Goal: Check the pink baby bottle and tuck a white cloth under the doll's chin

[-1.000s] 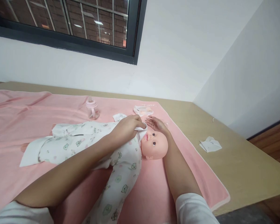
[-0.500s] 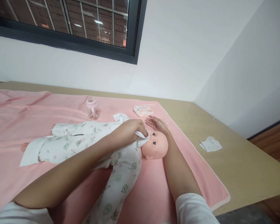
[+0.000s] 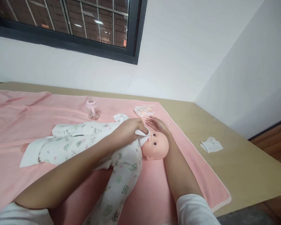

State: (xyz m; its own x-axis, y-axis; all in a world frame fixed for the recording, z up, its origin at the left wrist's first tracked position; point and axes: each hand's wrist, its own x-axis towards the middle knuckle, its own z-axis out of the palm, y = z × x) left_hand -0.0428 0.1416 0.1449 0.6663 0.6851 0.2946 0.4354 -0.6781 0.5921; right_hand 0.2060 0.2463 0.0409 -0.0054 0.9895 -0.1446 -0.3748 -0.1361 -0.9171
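A baby doll (image 3: 158, 147) in white printed pyjamas (image 3: 93, 132) lies on its back on a pink blanket (image 3: 152, 190), its head to the right. My left hand (image 3: 131, 129) reaches over its chest, thumb and fingers closed on a white tissue (image 3: 143, 140) at the doll's chin, just beside the mouth. Beyond the doll's head is my right hand (image 3: 156, 124), fingers stretched out and holding nothing. My right forearm passes along the crown of the head, seemingly against it.
A pink-topped baby bottle (image 3: 93, 110) stands on the blanket behind the doll. Near my right hand lies a clear plastic packet (image 3: 144, 111). Another crumpled white tissue (image 3: 211, 145) rests on the wooden table (image 3: 239, 168), with a wall and window behind.
My left hand has shifted slightly away from me, and the tissue has slid off the doll's mouth toward the chin. The mouth now shows. My right hand stays put.
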